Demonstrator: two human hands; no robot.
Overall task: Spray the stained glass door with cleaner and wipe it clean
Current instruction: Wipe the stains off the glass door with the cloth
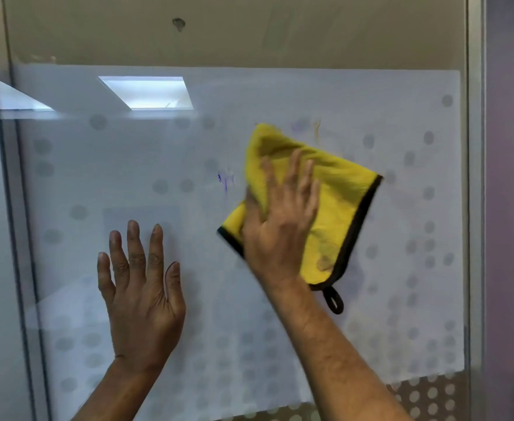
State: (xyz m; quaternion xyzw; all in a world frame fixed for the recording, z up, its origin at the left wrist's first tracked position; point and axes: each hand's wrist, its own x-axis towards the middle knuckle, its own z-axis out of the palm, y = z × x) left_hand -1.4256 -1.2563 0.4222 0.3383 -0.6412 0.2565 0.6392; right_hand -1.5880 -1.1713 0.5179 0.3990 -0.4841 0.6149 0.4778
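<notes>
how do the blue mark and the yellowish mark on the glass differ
The blue mark sits left of the yellow cloth, lower down; the yellowish mark sits above the cloth, higher. The blue is a scribble; the yellowish is a thin vertical streak. Both remain unwiped on the frosted glass door.

The right hand [280, 220] presses a yellow cloth [337, 189] flat against the frosted glass door [280, 86], while the left hand [140, 287] rests open-palmed beside it.
</notes>
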